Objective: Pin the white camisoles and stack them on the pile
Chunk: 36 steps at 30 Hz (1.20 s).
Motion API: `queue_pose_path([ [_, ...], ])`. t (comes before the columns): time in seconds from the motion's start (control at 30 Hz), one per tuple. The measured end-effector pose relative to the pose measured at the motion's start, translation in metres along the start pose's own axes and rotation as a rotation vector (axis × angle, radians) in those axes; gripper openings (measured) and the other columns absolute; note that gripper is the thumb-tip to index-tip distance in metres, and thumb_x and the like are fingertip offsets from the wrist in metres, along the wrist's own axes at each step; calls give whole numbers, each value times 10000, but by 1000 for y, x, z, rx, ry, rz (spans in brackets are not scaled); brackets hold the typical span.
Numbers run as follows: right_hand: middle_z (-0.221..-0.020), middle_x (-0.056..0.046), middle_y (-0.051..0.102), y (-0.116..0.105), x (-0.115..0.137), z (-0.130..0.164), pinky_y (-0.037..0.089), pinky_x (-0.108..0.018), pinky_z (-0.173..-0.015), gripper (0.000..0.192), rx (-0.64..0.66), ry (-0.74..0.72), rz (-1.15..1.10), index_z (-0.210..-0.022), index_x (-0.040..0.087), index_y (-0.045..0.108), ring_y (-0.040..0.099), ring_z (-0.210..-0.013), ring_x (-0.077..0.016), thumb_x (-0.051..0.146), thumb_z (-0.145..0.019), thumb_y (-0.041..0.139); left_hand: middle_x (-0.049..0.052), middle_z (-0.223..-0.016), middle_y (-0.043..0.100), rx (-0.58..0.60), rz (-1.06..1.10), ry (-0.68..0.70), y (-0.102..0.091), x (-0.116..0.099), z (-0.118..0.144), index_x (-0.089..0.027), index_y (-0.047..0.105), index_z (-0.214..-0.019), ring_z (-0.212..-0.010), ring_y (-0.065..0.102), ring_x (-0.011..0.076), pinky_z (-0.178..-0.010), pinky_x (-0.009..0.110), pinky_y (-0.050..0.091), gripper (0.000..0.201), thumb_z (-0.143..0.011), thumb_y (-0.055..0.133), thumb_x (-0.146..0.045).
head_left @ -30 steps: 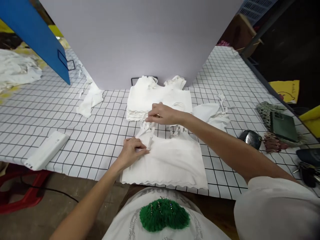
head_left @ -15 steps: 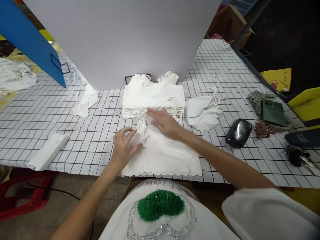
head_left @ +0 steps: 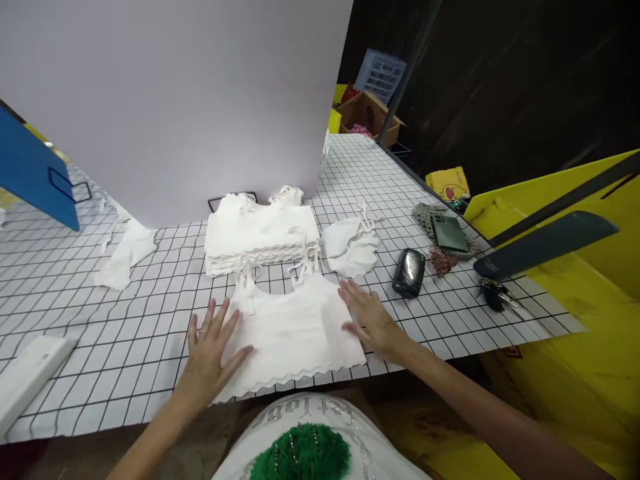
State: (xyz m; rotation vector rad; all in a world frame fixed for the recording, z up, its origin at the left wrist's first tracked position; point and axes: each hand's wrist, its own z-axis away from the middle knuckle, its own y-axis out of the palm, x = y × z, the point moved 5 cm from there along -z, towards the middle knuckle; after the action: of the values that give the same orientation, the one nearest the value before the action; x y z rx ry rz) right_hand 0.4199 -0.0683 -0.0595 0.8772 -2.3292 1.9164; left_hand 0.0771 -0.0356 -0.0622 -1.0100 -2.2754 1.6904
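Observation:
A white crop top (head_left: pixel 290 330) with a scalloped hem lies flat at the near edge of the gridded table (head_left: pixel 75 313). My left hand (head_left: pixel 213 347) rests flat with spread fingers on its left side. Flat on the top's right edge lies my right hand (head_left: pixel 367 317), fingers apart. Neither hand grips anything. Just behind the top sits a stack of folded white tops (head_left: pixel 260 233) against a white backdrop board (head_left: pixel 175 100).
A crumpled white garment (head_left: pixel 350 243) lies right of the stack, another white piece (head_left: pixel 125 250) to the left. A black case (head_left: pixel 409 272), green phone (head_left: pixel 449 232), keys (head_left: pixel 493 293) and a white bar (head_left: pixel 30 373) are on the table. A yellow bin (head_left: pixel 575 267) stands at right, a blue board (head_left: pixel 30 170) at far left.
Both hands let go of the straps and slid outward to the top's two sides, pressing it flat. The view swung to the right.

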Motion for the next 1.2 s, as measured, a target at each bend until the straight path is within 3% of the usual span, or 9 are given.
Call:
queue_pose_path([
  [0.07, -1218, -142, 690, -17, -10, -36, 507, -504, -973, 370, -192, 33, -123, -1329, 210, 604, 599, -1178, -287, 369, -1036, 445, 102, -1500, 533, -87, 177, -75, -2, 0, -37, -319, 556, -1403, -1435, 431, 345, -1158, 624, 329, 437, -975, 554, -409],
  [0.13, -962, -112, 711, -24, -17, -82, 510, -466, -902, 255, -256, 64, -130, -1020, 181, 705, 600, -974, -263, 294, -1011, 477, 98, -1327, 660, -64, 430, -161, 6, -3, -82, -270, 683, -1220, -1272, 586, 305, -1061, 521, 474, 341, -922, 618, -423],
  [0.3, -963, -117, 680, -11, -40, -189, 392, -582, -1023, 239, -118, 341, -33, -823, 154, 666, 522, -1069, -291, 270, -980, 527, 105, -1056, 750, 63, 887, -464, 45, -8, -177, -183, 750, -962, -922, 693, 242, -801, 376, 567, 338, -717, 771, -416],
  [0.5, -967, -163, 659, 8, -51, -246, 225, -780, -1016, 327, -89, 426, -10, -702, 138, 618, 482, -1137, -384, 401, -876, 707, 101, -785, 745, 84, 968, -524, 65, -7, -218, -129, 746, -887, -676, 686, 213, -629, 335, 549, 353, -655, 812, -387],
  [0.63, -888, -87, 681, 7, -40, -249, 237, -728, -1052, 239, -60, 294, -93, -699, 162, 628, 516, -1099, -316, 287, -892, 695, 141, -1003, 757, -9, 1013, -536, 56, -1, -223, -133, 735, -1019, -908, 711, 267, -801, 380, 559, 427, -692, 808, -398],
  [0.77, -912, -30, 715, -7, -21, -232, 417, -461, -1001, 52, -55, 105, -212, -868, 201, 678, 573, -1005, -210, 220, -914, 664, 142, -1216, 720, 11, 1170, -523, 37, -4, -224, -163, 700, -1161, -1127, 667, 260, -995, 387, 505, 421, -834, 721, -427],
  [0.93, -830, -36, 716, -36, 7, -196, 473, -345, -815, 86, -354, -222, -366, -848, 187, 661, 582, -838, -185, 134, -910, 633, 179, -996, 765, 300, 1533, -705, 31, -24, -196, -98, 737, -967, -880, 733, 236, -863, 373, 589, 348, -865, 735, -431],
  [1.03, -807, -46, 713, -44, 22, -175, 469, -382, -827, 128, -465, -362, -302, -839, 191, 661, 595, -808, -192, 133, -932, 594, 144, -866, 763, 323, 1577, -779, 29, -34, -175, -93, 758, -865, -711, 703, 169, -711, 285, 604, 351, -805, 803, -436],
  [1.2, -879, -67, 738, -43, 38, -153, 443, -479, -979, 163, -425, -379, -307, -855, 193, 668, 649, -861, -203, 143, -946, 542, 96, -758, 745, 290, 1550, -783, 23, -47, -156, -99, 771, -777, -623, 657, 116, -615, 219, 566, 337, -622, 937, -348],
])
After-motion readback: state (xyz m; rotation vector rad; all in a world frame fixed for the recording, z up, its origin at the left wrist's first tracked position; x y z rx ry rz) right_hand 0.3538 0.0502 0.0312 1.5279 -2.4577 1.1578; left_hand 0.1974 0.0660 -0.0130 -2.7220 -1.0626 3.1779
